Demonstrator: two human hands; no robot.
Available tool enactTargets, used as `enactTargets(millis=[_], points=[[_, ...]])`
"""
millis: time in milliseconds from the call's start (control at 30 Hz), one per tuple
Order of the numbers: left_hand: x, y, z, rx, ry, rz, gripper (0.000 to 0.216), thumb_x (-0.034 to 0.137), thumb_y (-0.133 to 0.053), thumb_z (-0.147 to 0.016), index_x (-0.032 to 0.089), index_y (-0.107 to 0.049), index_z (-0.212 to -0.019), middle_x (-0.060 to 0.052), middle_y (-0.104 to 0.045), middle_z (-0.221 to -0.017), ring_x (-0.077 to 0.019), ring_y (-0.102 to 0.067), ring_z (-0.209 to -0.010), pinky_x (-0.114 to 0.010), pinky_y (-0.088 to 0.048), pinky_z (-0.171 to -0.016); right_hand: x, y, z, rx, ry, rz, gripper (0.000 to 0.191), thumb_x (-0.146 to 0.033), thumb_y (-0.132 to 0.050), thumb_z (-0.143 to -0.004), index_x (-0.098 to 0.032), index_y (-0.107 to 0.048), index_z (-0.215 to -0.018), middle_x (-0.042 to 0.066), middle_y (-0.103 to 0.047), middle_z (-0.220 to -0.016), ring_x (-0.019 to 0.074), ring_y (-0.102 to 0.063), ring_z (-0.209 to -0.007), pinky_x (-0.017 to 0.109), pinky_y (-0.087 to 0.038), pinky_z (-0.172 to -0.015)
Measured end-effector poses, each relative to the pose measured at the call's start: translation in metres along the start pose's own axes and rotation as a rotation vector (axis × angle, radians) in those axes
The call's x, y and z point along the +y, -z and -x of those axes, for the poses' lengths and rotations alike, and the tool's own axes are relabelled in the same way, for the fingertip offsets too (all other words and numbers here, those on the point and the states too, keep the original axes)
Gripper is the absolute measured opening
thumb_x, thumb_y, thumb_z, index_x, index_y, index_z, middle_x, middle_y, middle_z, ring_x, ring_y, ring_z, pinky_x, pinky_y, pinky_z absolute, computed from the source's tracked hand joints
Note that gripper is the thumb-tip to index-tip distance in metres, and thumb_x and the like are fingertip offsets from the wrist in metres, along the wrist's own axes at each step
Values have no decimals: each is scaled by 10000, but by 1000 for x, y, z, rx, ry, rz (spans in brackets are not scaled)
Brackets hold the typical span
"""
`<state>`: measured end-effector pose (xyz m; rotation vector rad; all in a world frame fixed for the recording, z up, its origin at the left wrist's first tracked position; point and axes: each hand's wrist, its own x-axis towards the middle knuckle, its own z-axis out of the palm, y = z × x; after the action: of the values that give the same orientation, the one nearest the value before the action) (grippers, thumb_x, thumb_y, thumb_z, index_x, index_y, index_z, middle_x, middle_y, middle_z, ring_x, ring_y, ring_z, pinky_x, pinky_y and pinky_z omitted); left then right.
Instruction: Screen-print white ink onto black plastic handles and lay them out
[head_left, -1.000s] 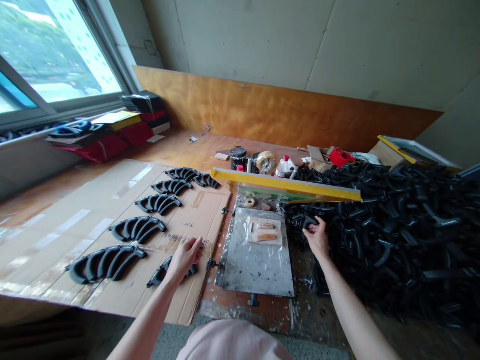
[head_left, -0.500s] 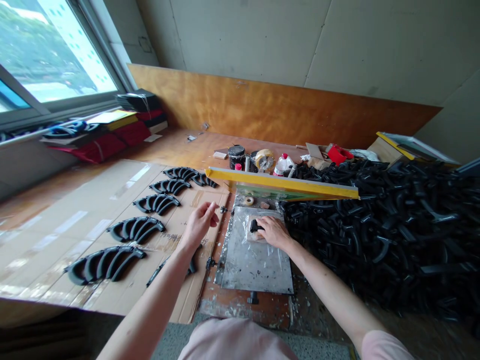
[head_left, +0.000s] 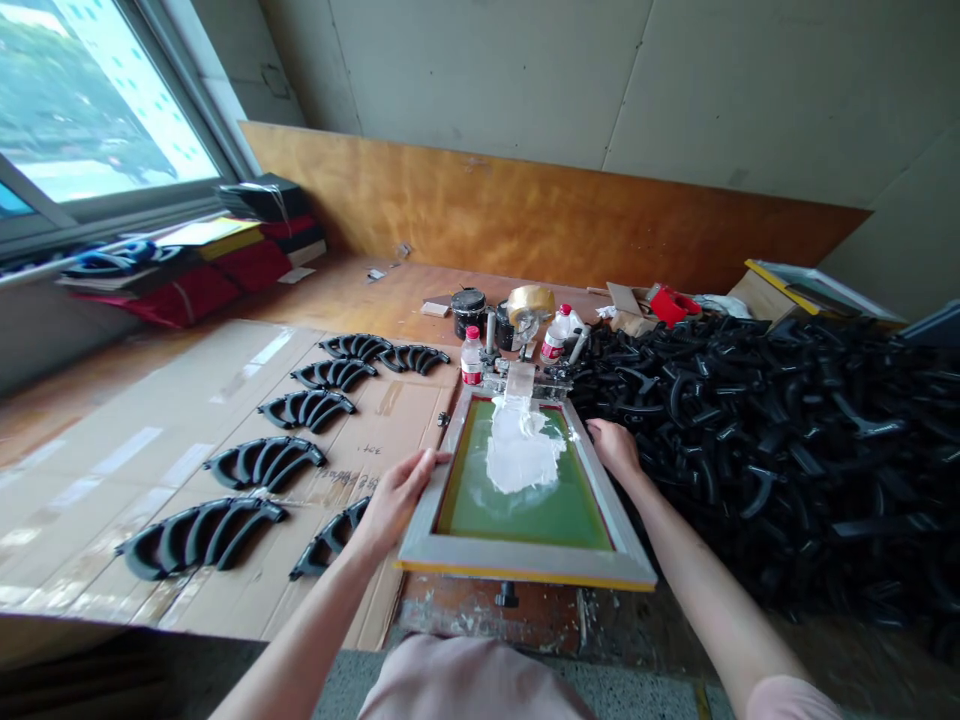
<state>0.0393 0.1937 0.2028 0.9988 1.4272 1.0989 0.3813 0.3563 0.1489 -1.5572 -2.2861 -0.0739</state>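
A brown table (head_left: 345, 305) crosses the middle of the view, paint-spattered at lower centre, with a flat sheet of taped cardboard (head_left: 206, 400) over its left half. Behind it stand a long wooden board (head_left: 525, 215) and a grey panelled wall (head_left: 487, 80); a bright window (head_left: 127, 90) fills the upper left. At lower centre lies a screen frame (head_left: 525, 560) with green mesh, white paste (head_left: 521, 455) spread on its upper part. The left hand (head_left: 397, 495), fingers curled, touches the screen frame's left side; the right hand (head_left: 616, 450) is bent at its right side. Whether either truly grips it, I cannot tell, as some fingers are out of sight. Fans of black curved pieces (head_left: 206, 535) sit on the cardboard, and a heap of black parts (head_left: 787, 450) covers the right.

What lies under the screen frame is mostly hidden, only a black knob (head_left: 508, 595) poking out below. The left forearm partly covers the nearest fan, the handwriting on the cardboard is too small to read, and the heap's lower edge sinks into shadow
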Motion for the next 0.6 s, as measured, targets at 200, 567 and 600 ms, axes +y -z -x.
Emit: enactTargets(millis=[200, 567, 600], points=[[-90, -11, -1, 56, 91, -120, 776, 586, -577, -764, 184, -419, -1408, -9, -668, -757, -194, -637, -711, -258, -471, -617, -58, 6, -59, 39, 52, -125, 541, -251, -642, -818, -169, -486, -1330, 140, -526, -1309, 254, -526, -1172, 383, -446, -976], [-100, -14, -2, 55, 131, -101, 689, 595, -548, -778, 192, -497, -1334, -24, -700, -813, -213, -660, -768, -276, -493, -667, -97, -8, -22, -341, 382, -55, 158, -102, -495, -851, -170, -632, -893, 79, -666, -887, 208, -592, -853, 297, -441, -751], [-99, -14, -1, 55, 130, -95, 680, 593, -546, -781, 192, -501, -1328, -25, -701, -819, -215, -662, -780, -279, -494, -679, -94, -2, -16, -350, 443, -68, 175, -84, -487, -842, -175, -633, -876, 71, -664, -873, 204, -590, -849, 291, -434, -742]])
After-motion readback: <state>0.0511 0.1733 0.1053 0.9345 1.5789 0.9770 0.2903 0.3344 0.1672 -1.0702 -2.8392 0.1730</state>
